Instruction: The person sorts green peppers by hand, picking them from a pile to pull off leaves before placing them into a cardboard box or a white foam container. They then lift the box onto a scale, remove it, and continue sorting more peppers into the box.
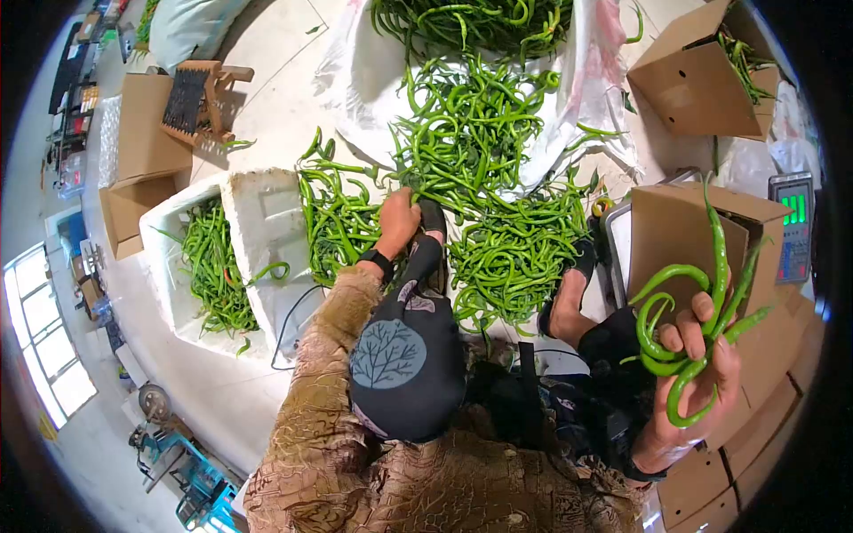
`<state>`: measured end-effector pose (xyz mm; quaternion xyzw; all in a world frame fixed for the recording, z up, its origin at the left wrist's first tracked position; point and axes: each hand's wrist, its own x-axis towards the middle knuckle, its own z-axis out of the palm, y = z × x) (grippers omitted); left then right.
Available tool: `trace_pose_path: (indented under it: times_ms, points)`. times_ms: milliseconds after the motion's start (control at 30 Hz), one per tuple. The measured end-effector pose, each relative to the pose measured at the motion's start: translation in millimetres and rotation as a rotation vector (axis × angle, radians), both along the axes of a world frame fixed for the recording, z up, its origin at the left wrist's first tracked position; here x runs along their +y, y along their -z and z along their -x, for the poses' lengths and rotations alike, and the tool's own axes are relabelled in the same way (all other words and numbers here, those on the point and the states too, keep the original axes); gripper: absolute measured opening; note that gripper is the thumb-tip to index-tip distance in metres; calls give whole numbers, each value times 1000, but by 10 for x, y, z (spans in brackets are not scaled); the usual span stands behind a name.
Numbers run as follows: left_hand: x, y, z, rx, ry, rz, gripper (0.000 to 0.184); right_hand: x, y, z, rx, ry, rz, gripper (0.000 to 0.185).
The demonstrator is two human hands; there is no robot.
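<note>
My right hand (697, 373) is closed around several long, curled green peppers (719, 258), held up at the right in front of an open cardboard box (675, 233). My left hand (398, 220), with a dark band on its wrist, has its fingers curled at the edge of the pepper pile (471, 124), beside my shoe. Whatever its fingertips hold, if anything, is too small to make out. More green peppers (515, 258) lie heaped on the floor between my feet, and others spill from a white sack (355, 89) at the top.
A white foam box (267, 222) with peppers stands at the left. Behind it are a small wooden stool (206, 102) and an open carton (151, 133). A scale display (791, 222) is at the right, near another carton (689, 84) and flat cardboard (769, 400).
</note>
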<state>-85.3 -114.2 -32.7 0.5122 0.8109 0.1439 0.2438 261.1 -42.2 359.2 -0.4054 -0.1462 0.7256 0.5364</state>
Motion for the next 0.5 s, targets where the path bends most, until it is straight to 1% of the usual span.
trace_pose_path:
  times_ms: [33, 67, 100, 167, 200, 267, 300, 367, 433, 500]
  points:
    - [34, -89, 15, -51, -53, 16, 20, 9, -1, -2, -3, 2, 10, 62]
    - [26, -206, 47, -220, -110, 21, 21, 13, -1, -9, -28, 12, 20, 62]
    - [-1, -313, 83, -219, -106, 31, 21, 9, 1, -12, -52, 25, 32, 62]
    - [-173, -461, 222, -156, 107, 177, 25, 3, 1, -9, -54, 31, 47, 63]
    - [-402, -309, 416, -71, 300, 344, 25, 5, -4, -9, -56, 33, 49, 64]
    - [-729, -261, 679, -20, 197, 360, 24, 11, -7, -7, -76, 38, 46, 65]
    - [-725, -406, 734, -59, -26, 246, 22, 16, -4, -4, -76, 47, 44, 65]
    - [-515, -736, 786, -290, -357, 118, 22, 0, -8, 7, -80, 65, 58, 66]
    - [-144, -973, 714, -353, -427, -9, 20, -5, -1, 19, -81, 58, 59, 66]
    - [311, -988, 579, -279, -334, -153, 20, 5, -3, 32, -97, 55, 53, 66]
